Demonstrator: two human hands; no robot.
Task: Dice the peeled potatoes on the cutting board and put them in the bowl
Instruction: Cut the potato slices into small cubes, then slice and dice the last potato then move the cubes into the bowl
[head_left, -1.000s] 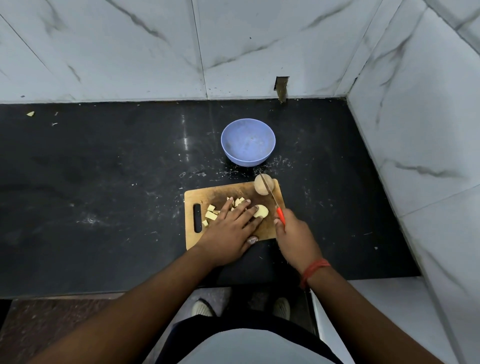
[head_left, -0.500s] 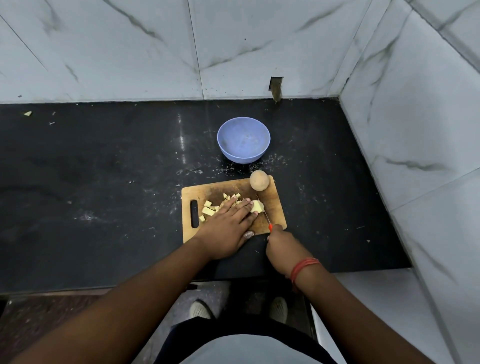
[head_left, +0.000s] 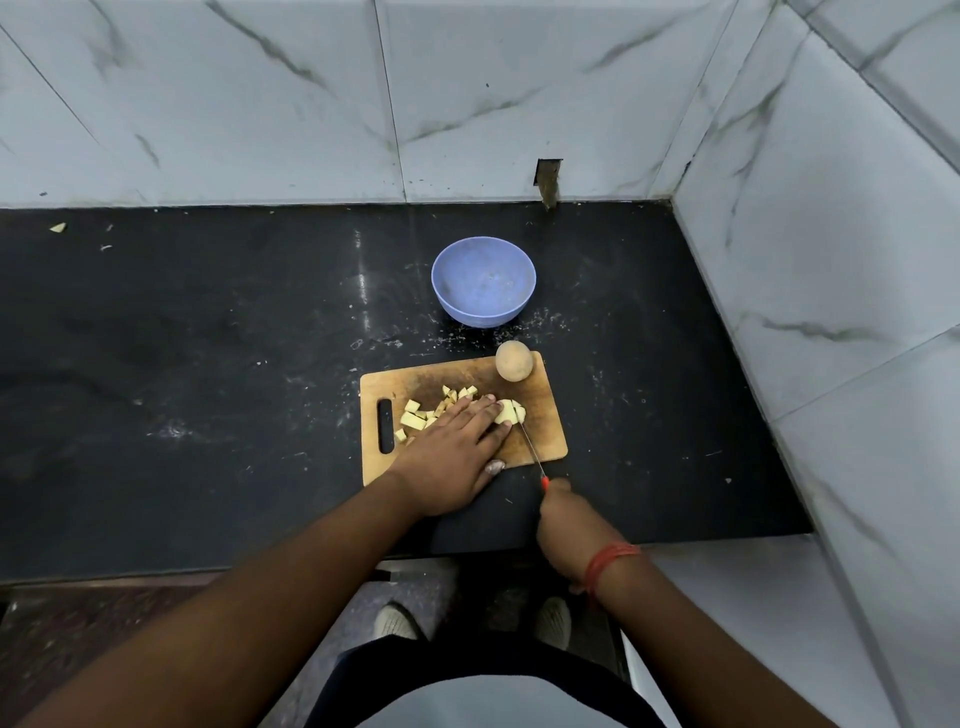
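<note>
Potato piece (head_left: 510, 411), pale and partly cut, lies just right of the middle of the cutting board (head_left: 545, 431), in the centre of the frame. The left hand (head_left: 452, 452) lies flat over it, fingers straight and together, fingertips pressing it down, likely so it cannot slide under the blade. The right hand (head_left: 569, 525), lower and to the right, is curled round the red handle of a thin knife (head_left: 531, 447); its tip meets the piece's right side, probably drawing a slice toward the body.

One whole potato (head_left: 514, 361) sits at the board's upper right corner, seemingly parked clear of the blade until its turn. The diced cubes (head_left: 423, 413) are heaped left of the hand, out of the cutting line; about a dozen show, though the hand hides some, so an exact count is not possible.

One blue bowl (head_left: 483, 280) stands on the dark table (head_left: 208, 364) just above the board, near enough for scooping, and holds no potato yet. One knife, one board.
</note>
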